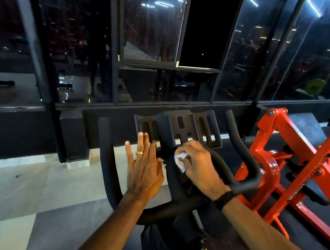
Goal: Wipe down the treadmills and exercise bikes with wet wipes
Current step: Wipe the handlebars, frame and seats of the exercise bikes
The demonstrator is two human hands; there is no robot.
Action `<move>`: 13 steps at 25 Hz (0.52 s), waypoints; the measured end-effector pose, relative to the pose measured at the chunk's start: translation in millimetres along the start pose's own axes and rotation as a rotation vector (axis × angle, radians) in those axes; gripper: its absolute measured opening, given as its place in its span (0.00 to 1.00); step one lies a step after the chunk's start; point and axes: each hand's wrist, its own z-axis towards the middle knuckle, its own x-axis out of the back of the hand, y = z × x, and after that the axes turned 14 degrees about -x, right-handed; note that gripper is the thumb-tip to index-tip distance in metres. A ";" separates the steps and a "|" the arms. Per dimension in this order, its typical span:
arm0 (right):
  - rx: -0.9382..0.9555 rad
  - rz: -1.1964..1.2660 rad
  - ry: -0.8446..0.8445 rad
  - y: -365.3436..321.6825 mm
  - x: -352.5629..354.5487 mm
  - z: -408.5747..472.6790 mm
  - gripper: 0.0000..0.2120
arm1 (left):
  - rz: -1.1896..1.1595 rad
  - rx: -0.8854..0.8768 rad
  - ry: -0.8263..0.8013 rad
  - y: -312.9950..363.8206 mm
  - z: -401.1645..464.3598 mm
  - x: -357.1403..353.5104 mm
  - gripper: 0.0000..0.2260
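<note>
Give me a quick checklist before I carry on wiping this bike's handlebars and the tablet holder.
1. Wipe in hand: ok, the right hand pinches the white wipe.
2. Wipe on the bike: ok, at the middle of the black handlebar.
3. Left hand bracing: ok, fingers straight by the slotted holder.
4. Wipe still wet: cannot tell.
5. Outer bars wiped: cannot tell.

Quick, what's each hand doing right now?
Left hand: open, fingers straight, resting flat by the bike's black holder.
Right hand: closed, holding a scrunched white wipe against the holder.
</note>
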 end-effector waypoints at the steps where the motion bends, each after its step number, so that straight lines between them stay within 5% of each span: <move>1: 0.025 -0.070 0.004 4.6 2.7 4.5 0.11 | 0.009 0.004 -0.015 -0.6 -0.1 0.2 0.24; 13: -0.328 -0.350 -0.081 52.0 57.7 -40.2 0.18 | -0.036 0.036 -0.065 1.6 0.5 -1.8 0.25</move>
